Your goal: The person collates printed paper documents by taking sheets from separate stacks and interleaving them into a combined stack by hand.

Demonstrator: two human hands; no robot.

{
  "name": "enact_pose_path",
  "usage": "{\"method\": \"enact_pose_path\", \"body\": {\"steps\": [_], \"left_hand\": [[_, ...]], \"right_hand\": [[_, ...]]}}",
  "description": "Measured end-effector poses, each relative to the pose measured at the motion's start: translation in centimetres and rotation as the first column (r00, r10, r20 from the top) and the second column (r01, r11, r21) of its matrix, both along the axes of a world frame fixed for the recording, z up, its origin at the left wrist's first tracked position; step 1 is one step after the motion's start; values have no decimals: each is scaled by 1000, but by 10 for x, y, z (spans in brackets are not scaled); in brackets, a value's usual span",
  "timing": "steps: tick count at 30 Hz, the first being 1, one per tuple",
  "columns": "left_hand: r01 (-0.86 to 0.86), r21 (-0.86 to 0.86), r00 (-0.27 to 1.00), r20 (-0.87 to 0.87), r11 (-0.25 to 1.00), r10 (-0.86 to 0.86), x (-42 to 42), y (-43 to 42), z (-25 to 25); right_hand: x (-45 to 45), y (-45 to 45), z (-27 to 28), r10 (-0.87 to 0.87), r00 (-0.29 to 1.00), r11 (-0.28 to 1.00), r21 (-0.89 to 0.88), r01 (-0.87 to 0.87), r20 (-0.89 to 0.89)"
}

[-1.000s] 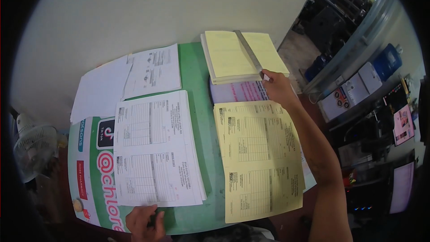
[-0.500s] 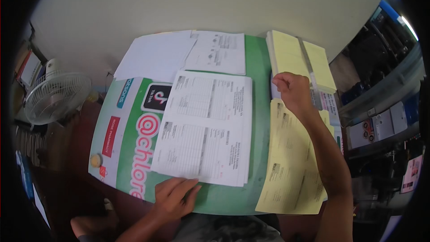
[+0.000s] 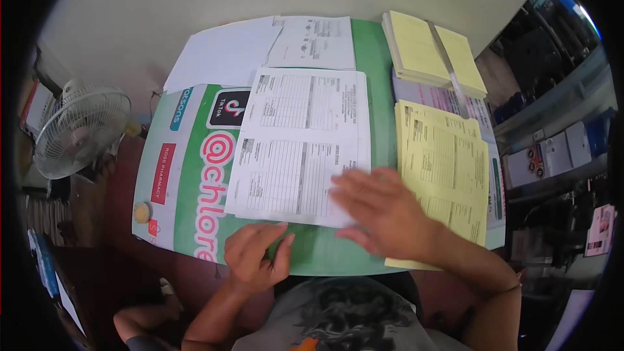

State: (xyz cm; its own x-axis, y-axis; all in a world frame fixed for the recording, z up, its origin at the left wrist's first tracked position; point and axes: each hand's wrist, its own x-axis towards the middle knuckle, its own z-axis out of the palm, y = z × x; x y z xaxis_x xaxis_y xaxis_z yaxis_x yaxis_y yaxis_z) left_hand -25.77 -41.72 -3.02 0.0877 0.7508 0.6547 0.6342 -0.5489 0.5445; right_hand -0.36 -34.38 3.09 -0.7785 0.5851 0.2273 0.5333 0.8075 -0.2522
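where right hand (image 3: 380,211) overlaps, white forms (image 3: 292,149) look gridded

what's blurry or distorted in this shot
Head view: right hand blurred, most at the fingers, over fairly sharp white forms; head view: table edges look bowed, likely lens distortion, and the corners go black; head view: bright light at upper right.

Ahead of the left hand (image 3: 257,257) lies a form stack (image 3: 286,149); right of the right hand (image 3: 380,211), a form pile (image 3: 450,159); beyond that hand, a ruler (image 3: 444,55) on a paper block (image 3: 413,45)
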Motion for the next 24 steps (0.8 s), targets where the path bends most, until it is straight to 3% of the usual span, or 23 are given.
{"method": "enact_pose_path", "body": {"steps": [5, 8, 11, 13, 15, 17, 20, 21, 24], "left_hand": [[-11, -1, 999, 46, 1000, 11, -1, -6, 1], [43, -24, 993, -110, 999, -46, 9, 3, 35], [144, -106, 891, -418, 984, -175, 11, 18, 55], [140, -220, 854, -467, 966, -230, 6, 24, 46], [128, -265, 819, -515, 956, -253, 6, 31, 43], [181, -320, 856, -415, 930, -309, 1, 35, 43], [244, -385, 877, -305, 890, -372, -5, 42, 51], [260, -401, 881, -275, 878, -386, -4, 45, 54], [155, -301, 958, -187, 941, -218, 4, 47, 53]], "right_hand": [[-4, -23, -28, -54, 996, 993, 109, 47, 67], [-11, -28, -26, -115, 991, 993, 29, 113, 62], [-21, -27, -24, -188, 980, 971, -136, 195, 66], [-23, -24, -26, -208, 978, 960, -191, 205, 4], [-23, -32, -30, -255, 952, 967, -69, 247, -170], [-14, -47, -31, -282, 919, 957, -11, 290, -277], [33, -85, -9, -317, 919, 948, -40, 317, -236], [57, -98, -10, -335, 927, 942, -26, 336, -167], [127, -137, -3, -463, 886, 885, -44, 463, 18]]}}
